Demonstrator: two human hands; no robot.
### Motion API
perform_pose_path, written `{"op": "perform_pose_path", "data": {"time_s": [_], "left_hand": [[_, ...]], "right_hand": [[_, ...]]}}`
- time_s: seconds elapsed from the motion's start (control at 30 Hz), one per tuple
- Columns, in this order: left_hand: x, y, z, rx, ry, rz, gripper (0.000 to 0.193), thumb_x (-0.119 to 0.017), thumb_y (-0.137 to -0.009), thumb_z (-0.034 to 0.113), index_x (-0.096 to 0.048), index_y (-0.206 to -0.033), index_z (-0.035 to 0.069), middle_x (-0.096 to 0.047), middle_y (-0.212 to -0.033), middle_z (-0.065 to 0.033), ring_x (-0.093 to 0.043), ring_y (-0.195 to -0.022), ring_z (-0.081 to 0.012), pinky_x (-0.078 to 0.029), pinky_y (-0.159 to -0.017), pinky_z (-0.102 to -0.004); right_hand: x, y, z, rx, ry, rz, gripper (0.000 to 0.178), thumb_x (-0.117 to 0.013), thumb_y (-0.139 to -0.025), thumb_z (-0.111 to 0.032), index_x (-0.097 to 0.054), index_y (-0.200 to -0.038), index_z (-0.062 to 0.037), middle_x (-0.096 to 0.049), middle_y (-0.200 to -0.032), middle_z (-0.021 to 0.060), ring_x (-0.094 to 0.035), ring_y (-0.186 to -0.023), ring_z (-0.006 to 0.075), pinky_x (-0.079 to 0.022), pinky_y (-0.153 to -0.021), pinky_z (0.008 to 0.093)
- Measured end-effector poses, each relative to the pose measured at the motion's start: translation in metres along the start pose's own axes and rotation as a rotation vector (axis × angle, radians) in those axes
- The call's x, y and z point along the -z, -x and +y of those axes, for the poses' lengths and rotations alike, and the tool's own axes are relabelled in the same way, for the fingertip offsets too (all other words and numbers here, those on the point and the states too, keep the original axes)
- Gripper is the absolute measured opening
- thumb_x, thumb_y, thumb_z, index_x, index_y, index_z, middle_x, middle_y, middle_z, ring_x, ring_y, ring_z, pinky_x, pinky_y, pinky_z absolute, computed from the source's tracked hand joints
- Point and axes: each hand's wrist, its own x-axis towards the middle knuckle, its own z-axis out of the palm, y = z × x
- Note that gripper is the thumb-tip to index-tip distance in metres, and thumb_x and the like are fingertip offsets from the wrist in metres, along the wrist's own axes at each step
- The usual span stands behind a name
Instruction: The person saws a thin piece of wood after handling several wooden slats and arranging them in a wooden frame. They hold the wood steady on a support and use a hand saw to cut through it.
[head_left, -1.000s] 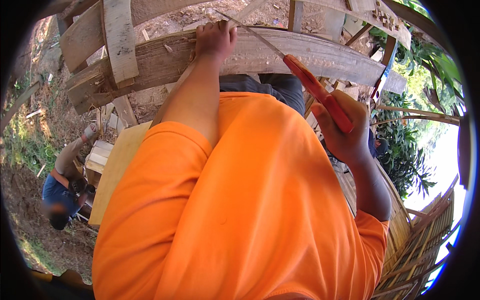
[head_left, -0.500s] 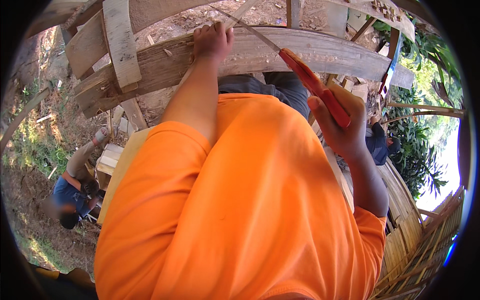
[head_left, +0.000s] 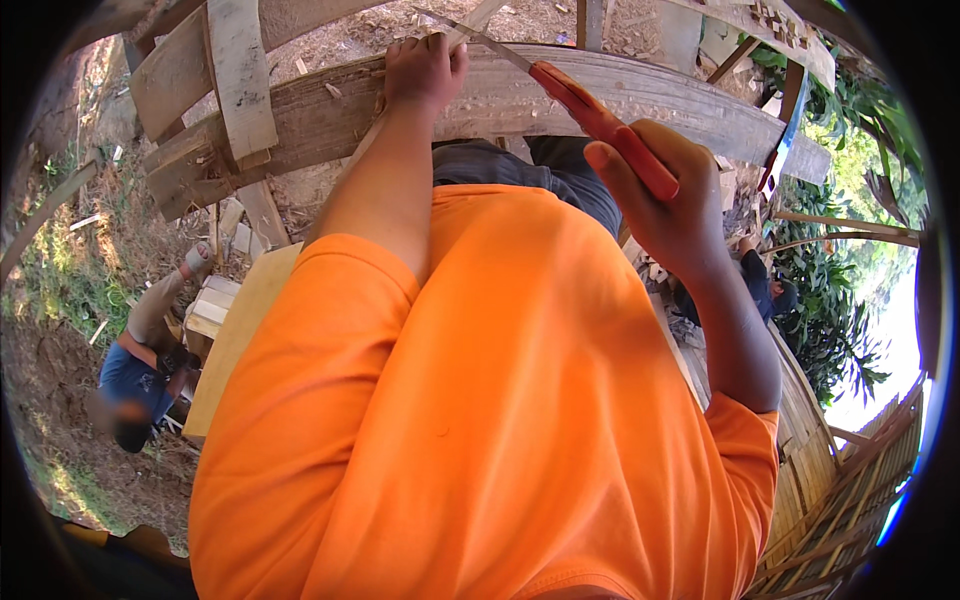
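– Saw point(head_left: 578, 98) and right hand point(head_left: 688, 212) have both shifted up and leftward since the earlier frame
– And reading across from the left?
– One person in a blue shirt point(head_left: 138, 385) at far left, then a pale board point(head_left: 232, 345). Next, the left hand point(head_left: 422, 75) is clamped on a thin wooden strip point(head_left: 486, 14), which lies across a thick plank point(head_left: 640, 88)
– Is the blade point(head_left: 500, 51) cutting?
– It crosses the strip close beside that hand; whether the teeth bite is too small to tell
– So the right hand?
– Wrapped round the red handle point(head_left: 648, 160), thumb raised along its near side
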Motion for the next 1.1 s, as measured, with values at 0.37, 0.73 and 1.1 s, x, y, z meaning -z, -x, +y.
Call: {"op": "perform_pose_path", "data": {"time_s": [0.37, 0.73, 1.1], "left_hand": [[0.009, -0.002, 0.003, 0.042, 0.032, -0.02, 0.032, -0.059, -0.092, 0.038, -0.065, -0.094, 0.007, -0.073, -0.088, -0.0137, -0.069, -0.09, -0.0313, -0.046, -0.091, -0.0479], [0.005, 0.001, 0.0, 0.008, 0.02, 0.057, 0.03, -0.06, -0.093, 0.037, -0.065, -0.091, 0.008, -0.072, -0.083, -0.0124, -0.068, -0.084, -0.0322, -0.046, -0.086, -0.0474], [0.001, -0.003, 0.002, 0.046, -0.082, -0.06, 0.03, -0.056, -0.095, 0.037, -0.065, -0.091, 0.009, -0.072, -0.083, -0.012, -0.068, -0.085, -0.0299, -0.043, -0.085, -0.0481]], "right_hand": [[-0.044, -0.057, 0.025, 0.097, 0.112, -0.01, 0.033, -0.072, -0.095, -0.034, -0.069, -0.088, -0.0019, -0.052, -0.06, 0.0024, -0.045, -0.058, 0.0089, -0.04, -0.054, 0.0297], [-0.06, -0.061, 0.033, 0.098, 0.077, 0.003, 0.036, -0.071, -0.095, -0.034, -0.064, -0.08, -0.0022, -0.049, -0.058, 0.0034, -0.041, -0.056, 0.0105, -0.038, -0.052, 0.0321], [-0.02, 0.022, 0.077, -0.076, 0.057, -0.018, 0.04, -0.077, -0.089, -0.026, -0.052, -0.068, -0.0032, -0.047, -0.055, 0.0102, -0.043, -0.048, 0.0177, -0.038, -0.049, 0.0343]]}}
